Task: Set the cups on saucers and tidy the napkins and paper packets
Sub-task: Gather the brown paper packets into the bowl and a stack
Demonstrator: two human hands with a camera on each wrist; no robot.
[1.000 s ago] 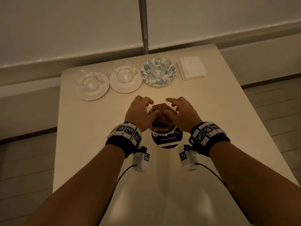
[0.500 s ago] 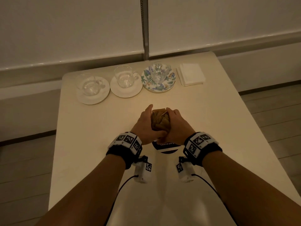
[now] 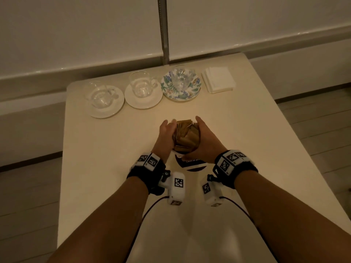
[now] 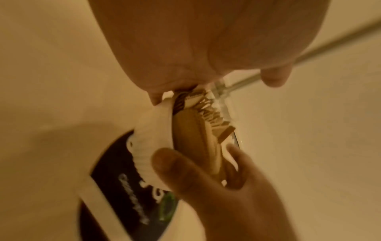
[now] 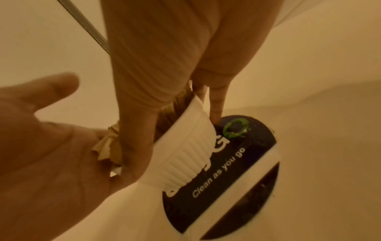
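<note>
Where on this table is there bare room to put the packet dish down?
Free: the table stretch between the saucer row and the hands, the strip left of the left hand, and the patch right of the right hand below the napkins. Crowded: the far edge, where three cups on saucers and the napkins sit side by side.

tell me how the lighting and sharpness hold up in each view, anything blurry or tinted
Head view: dim and warm, yet sharp enough to show the glass cups and napkins. Left wrist view: strong orange cast, the brown packets and nearby fingers soft. Right wrist view: same cast, but the round dark label reads "Clean as you go".
</note>
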